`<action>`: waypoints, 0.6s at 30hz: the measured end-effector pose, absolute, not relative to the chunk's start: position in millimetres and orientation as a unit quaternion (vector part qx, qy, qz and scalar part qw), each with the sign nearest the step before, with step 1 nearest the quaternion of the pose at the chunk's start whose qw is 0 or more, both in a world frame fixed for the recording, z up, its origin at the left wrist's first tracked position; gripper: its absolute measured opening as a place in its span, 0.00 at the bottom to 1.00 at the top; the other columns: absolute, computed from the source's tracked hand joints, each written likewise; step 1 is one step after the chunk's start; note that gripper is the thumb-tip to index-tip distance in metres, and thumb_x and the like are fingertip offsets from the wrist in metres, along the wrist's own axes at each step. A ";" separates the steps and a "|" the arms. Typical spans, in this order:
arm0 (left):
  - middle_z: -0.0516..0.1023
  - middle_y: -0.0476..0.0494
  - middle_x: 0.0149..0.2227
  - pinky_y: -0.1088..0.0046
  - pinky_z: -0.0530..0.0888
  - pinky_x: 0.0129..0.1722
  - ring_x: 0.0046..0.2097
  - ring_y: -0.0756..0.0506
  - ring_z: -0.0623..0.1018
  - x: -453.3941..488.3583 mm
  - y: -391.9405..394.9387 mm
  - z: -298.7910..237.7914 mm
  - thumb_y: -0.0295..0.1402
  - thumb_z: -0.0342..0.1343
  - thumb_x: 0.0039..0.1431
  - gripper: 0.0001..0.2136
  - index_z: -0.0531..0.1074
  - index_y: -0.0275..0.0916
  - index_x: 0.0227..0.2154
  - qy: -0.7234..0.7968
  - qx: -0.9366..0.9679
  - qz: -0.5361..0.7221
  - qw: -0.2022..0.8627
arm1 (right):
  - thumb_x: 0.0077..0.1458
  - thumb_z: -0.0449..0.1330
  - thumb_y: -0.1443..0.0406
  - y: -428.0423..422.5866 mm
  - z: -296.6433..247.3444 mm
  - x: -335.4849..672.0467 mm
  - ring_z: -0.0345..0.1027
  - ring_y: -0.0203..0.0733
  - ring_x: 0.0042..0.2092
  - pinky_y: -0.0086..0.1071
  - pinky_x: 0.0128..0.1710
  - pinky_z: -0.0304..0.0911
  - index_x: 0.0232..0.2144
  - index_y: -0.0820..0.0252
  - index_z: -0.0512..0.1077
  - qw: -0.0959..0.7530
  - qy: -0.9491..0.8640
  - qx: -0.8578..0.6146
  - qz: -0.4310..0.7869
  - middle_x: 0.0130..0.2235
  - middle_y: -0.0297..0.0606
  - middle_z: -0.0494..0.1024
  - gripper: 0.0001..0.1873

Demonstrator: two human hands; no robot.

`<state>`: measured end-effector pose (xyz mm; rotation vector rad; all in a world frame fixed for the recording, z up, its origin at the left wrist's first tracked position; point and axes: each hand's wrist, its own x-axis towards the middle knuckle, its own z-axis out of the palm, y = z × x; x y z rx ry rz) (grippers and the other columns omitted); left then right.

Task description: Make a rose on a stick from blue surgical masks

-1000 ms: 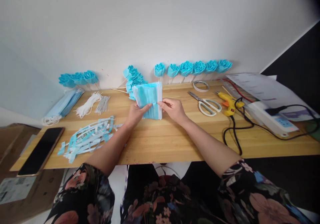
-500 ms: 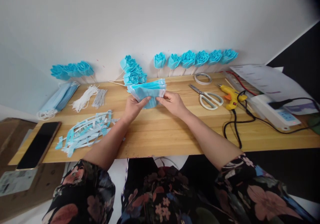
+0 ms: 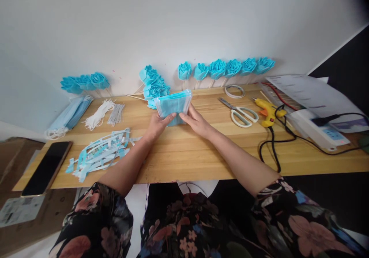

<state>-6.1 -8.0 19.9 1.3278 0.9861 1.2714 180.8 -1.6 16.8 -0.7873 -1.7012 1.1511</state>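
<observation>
Both of my hands hold a stack of blue face-mask sheets just above the middle of the wooden table. My left hand grips the stack's lower left edge with its thumb on top. My right hand pinches the lower right edge. The stack lies tilted, its far edge raised toward the wall. Behind it rests a bunch of blue paper roses on sticks.
More blue roses lean on the wall at right, others at left. Blue strips, white ear loops, wires, whole masks and a phone lie left. Scissors, tape ring, glue gun, cables and power strip lie right.
The stack stood upright a second ago; both hands have tipped it down flatter and shifted it slightly back. The view also moved a little.
</observation>
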 end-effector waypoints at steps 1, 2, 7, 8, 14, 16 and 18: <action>0.85 0.37 0.48 0.54 0.75 0.60 0.55 0.35 0.81 -5.7 -8.7 19.4 0.51 0.72 0.47 0.26 0.82 0.36 0.43 0.407 0.553 0.524 0.504 | 0.62 0.60 0.44 -3.1 16.3 179.5 0.45 0.50 0.76 0.50 0.75 0.44 0.73 0.43 0.51 0.451 -0.692 -0.319 0.465 0.73 0.32 0.60 0.44; 0.85 0.38 0.48 0.54 0.74 0.61 0.55 0.35 0.81 -5.4 -9.5 19.2 0.51 0.72 0.47 0.26 0.82 0.36 0.43 0.406 0.556 0.521 0.505 | 0.62 0.60 0.45 -4.3 16.0 178.5 0.44 0.49 0.76 0.50 0.75 0.42 0.74 0.42 0.49 0.449 -0.694 -0.320 0.463 0.73 0.32 0.59 0.44; 0.86 0.38 0.46 0.52 0.75 0.61 0.55 0.35 0.81 -4.2 -13.9 23.1 0.51 0.72 0.46 0.26 0.82 0.37 0.42 0.415 0.532 0.525 0.519 | 0.62 0.60 0.46 -3.0 19.8 180.7 0.48 0.48 0.75 0.48 0.74 0.48 0.74 0.43 0.49 0.458 -0.692 -0.322 0.456 0.73 0.33 0.59 0.44; 0.86 0.38 0.46 0.52 0.76 0.60 0.54 0.34 0.82 -4.2 -14.7 24.9 0.51 0.73 0.45 0.26 0.82 0.37 0.42 0.417 0.524 0.530 0.520 | 0.62 0.60 0.47 -1.9 21.3 182.6 0.52 0.48 0.73 0.47 0.73 0.51 0.74 0.45 0.51 0.463 -0.690 -0.321 0.454 0.72 0.35 0.61 0.44; 0.85 0.37 0.48 0.54 0.79 0.55 0.52 0.34 0.83 -9.5 -16.2 34.2 0.50 0.74 0.43 0.28 0.82 0.36 0.43 0.417 0.514 0.552 0.506 | 0.61 0.61 0.53 -2.4 31.5 192.1 0.79 0.53 0.52 0.44 0.54 0.71 0.50 0.57 0.81 0.437 -0.711 -0.373 0.406 0.48 0.41 0.85 0.21; 0.85 0.37 0.49 0.55 0.80 0.54 0.52 0.34 0.83 -12.4 -13.8 33.7 0.50 0.74 0.44 0.28 0.82 0.37 0.44 0.417 0.516 0.550 0.507 | 0.60 0.60 0.54 -4.0 32.4 192.1 0.80 0.52 0.47 0.42 0.49 0.72 0.42 0.59 0.83 0.435 -0.714 -0.385 0.390 0.42 0.40 0.86 0.18; 0.85 0.37 0.49 0.55 0.80 0.54 0.52 0.34 0.83 -15.0 -10.3 30.7 0.49 0.75 0.43 0.28 0.82 0.37 0.44 0.421 0.516 0.544 0.511 | 0.59 0.61 0.55 -4.2 31.2 190.9 0.80 0.51 0.45 0.40 0.47 0.72 0.39 0.60 0.83 0.435 -0.713 -0.386 0.393 0.41 0.41 0.86 0.17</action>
